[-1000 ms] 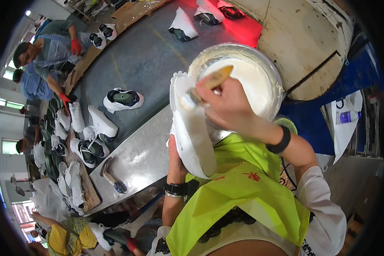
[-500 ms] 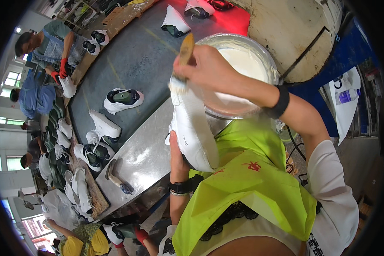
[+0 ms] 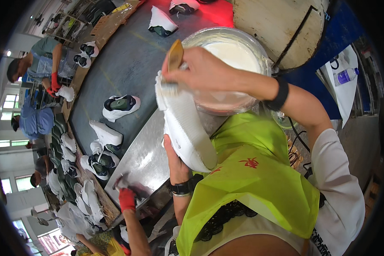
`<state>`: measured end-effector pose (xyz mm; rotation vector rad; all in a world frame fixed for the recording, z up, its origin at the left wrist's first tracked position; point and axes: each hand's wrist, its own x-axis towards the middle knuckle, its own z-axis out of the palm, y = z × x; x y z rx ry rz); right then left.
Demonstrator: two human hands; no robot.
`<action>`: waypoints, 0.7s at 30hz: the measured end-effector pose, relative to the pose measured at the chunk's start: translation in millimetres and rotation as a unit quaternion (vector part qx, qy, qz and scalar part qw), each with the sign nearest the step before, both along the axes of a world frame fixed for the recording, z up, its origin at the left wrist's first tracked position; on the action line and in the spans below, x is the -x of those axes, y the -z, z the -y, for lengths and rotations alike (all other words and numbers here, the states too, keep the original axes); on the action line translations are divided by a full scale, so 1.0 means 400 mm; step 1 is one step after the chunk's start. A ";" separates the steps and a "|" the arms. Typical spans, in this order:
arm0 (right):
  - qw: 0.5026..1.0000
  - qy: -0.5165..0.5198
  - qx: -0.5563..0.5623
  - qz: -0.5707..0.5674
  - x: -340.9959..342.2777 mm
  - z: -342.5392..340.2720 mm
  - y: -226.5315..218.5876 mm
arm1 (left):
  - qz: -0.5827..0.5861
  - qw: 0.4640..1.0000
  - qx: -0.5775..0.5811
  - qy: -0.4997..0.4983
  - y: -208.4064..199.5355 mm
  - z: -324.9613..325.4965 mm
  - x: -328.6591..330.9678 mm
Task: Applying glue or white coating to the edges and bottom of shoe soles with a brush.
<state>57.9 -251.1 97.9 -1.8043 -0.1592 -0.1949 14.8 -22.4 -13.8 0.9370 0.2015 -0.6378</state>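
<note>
A white sneaker [image 3: 187, 128] stands tilted in front of me, toe or heel end up. My left hand [image 3: 176, 163] is closed around its lower side. My right hand [image 3: 196, 70] is closed on a brush with a wooden handle [image 3: 175, 54], and the bristles press against the sneaker's upper end, partly hidden by my fingers. Behind my right forearm stands a round metal basin [image 3: 260, 47] holding a creamy white liquid [image 3: 232, 55].
On the dark conveyor belt [image 3: 132, 55] lie several white sneakers, one [image 3: 120, 106] close by. A steel ledge [image 3: 145, 158] borders it. A co-worker's red-gloved hand [image 3: 127, 199] reaches onto the ledge at a metal tool. Other people work across the belt. A bottle [image 3: 345, 76] lies at right.
My right hand and the brush have moved slightly down and left along the sneaker's upper end. The sneaker has turned, showing more ribbed surface. A co-worker's red-gloved hand has reached the tool on the ledge.
</note>
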 end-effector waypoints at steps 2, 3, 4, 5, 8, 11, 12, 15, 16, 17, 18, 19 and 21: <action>0.994 0.077 0.009 0.071 -0.051 0.043 0.040 | 0.233 0.965 -0.112 0.049 -0.050 0.012 0.004; 0.994 0.079 0.007 0.073 -0.046 0.044 0.068 | 0.449 0.863 -0.213 0.089 -0.065 0.016 0.001; 0.992 0.101 -0.033 0.066 -0.031 0.022 0.086 | 0.449 0.863 -0.217 0.082 -0.063 0.013 -0.001; 0.988 0.122 -0.073 0.060 -0.006 0.002 0.103 | 0.362 0.915 -0.172 0.054 -0.057 0.012 -0.002; 0.990 0.052 -0.098 0.087 0.106 -0.045 0.135 | 0.176 0.981 -0.077 -0.015 -0.022 0.005 -0.005; 0.996 -0.005 -0.085 0.024 0.154 -0.062 0.115 | 0.118 0.991 -0.056 -0.018 0.033 -0.010 -0.019; 0.995 -0.006 -0.082 0.055 0.126 -0.062 0.131 | 0.108 0.992 -0.055 -0.020 0.042 -0.025 -0.016; 0.981 0.001 -0.193 0.024 0.016 -0.070 0.069 | 0.084 0.996 -0.026 0.001 0.054 -0.067 0.024; 0.982 0.011 -0.189 0.025 -0.026 -0.052 0.063 | 0.067 0.997 0.009 0.034 0.069 -0.067 0.035; 0.983 0.070 -0.161 0.060 -0.077 -0.056 0.049 | 0.073 0.997 0.008 0.026 0.084 -0.090 0.052; 0.977 0.140 -0.131 0.093 -0.101 -0.049 0.043 | 0.024 0.998 0.048 0.034 0.114 -0.103 0.056; 0.977 0.142 -0.129 0.094 -0.094 -0.042 0.049 | -0.026 0.995 0.087 0.041 0.144 -0.117 0.057; 0.976 0.175 -0.128 -0.004 -0.064 -0.036 0.070 | -0.021 0.999 0.033 0.033 0.198 -0.152 0.048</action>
